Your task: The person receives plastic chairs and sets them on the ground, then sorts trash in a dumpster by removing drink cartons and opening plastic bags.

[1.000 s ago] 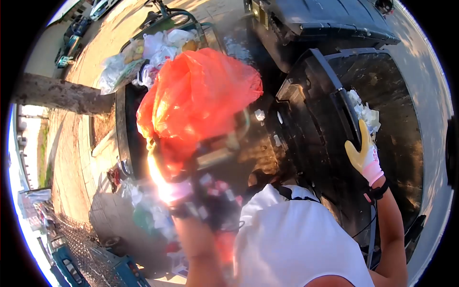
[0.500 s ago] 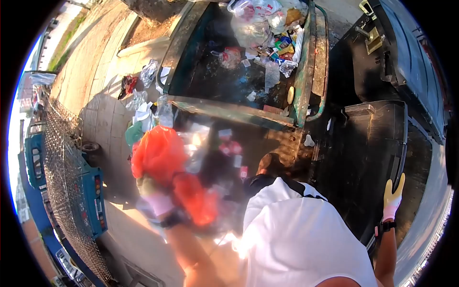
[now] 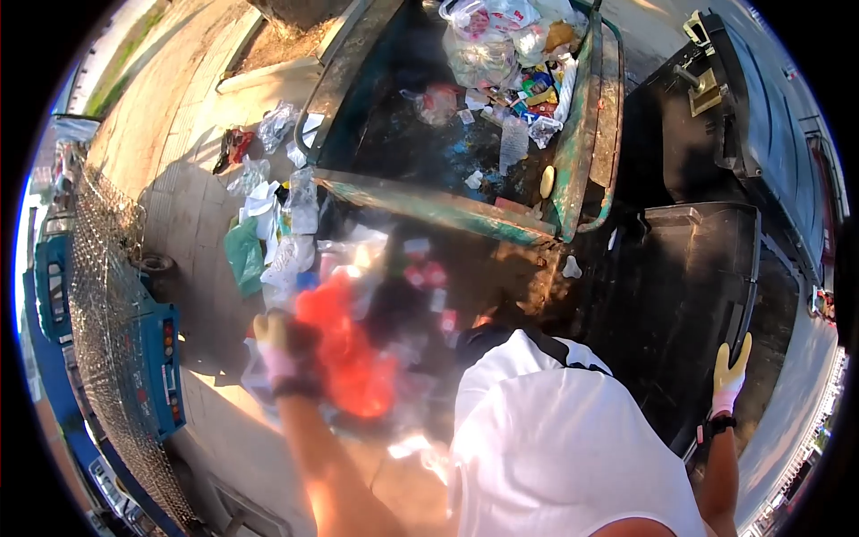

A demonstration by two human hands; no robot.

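Note:
My left hand, in a pale glove with a pink cuff and smeared by motion, is at the left side of a red plastic bag. The bag is blurred too, over the littered ground; whether the fingers grip it cannot be told. My right hand, also gloved, rests at the outer edge of a black wheeled bin, thumb and fingers stretched apart. That bin lies to my right. Ahead stands an open green metal container with bagged and loose rubbish inside.
Plastic scraps and paper lie on the ground left of the container, beside a green bag. A second black bin stands at the far right. A teal vehicle with mesh netting is on the left.
My left hand has moved slightly left and down, and the red bag has dropped lower, uncovering the green bag and white scraps. My right hand stays at the bin edge.

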